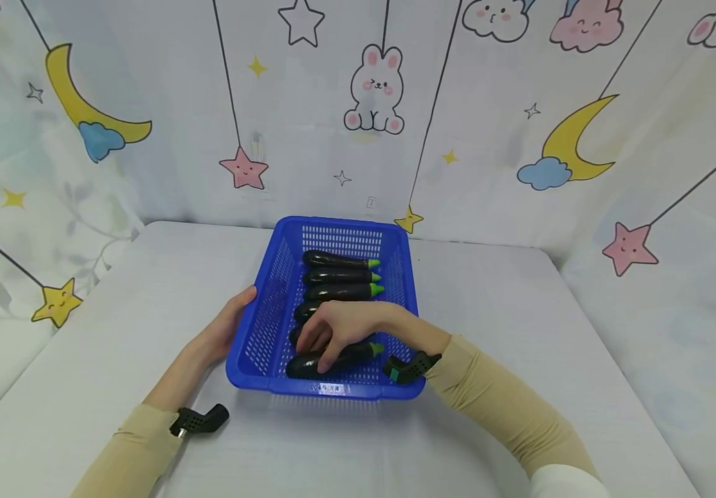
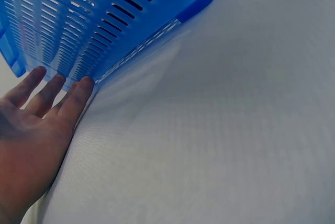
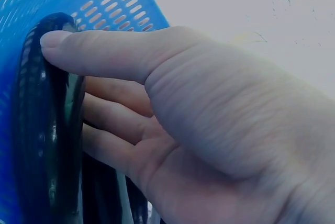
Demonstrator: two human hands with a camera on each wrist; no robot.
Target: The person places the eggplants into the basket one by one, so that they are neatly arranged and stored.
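A blue plastic basket (image 1: 326,389) holds several dark eggplants with green stem ends, lying side by side in a column. My right hand (image 1: 348,328) reaches into it from the right and grips the nearest eggplant (image 1: 358,354). In the right wrist view, the thumb lies across that eggplant (image 3: 49,130) while the other fingers go behind it. My left hand (image 1: 227,328) is at the basket's left side. Its fingers (image 2: 76,101) are fairly straight against the outer wall in the left wrist view, and its thumb cannot be made out there.
Farther back in the basket lie more eggplants, such as the rearmost eggplant (image 1: 335,260). A white-covered table (image 1: 488,297) bears the basket. Behind it hangs a pale curtain (image 1: 308,104) printed with moons, stars and a rabbit. A label (image 1: 331,389) is on the basket's front rim.
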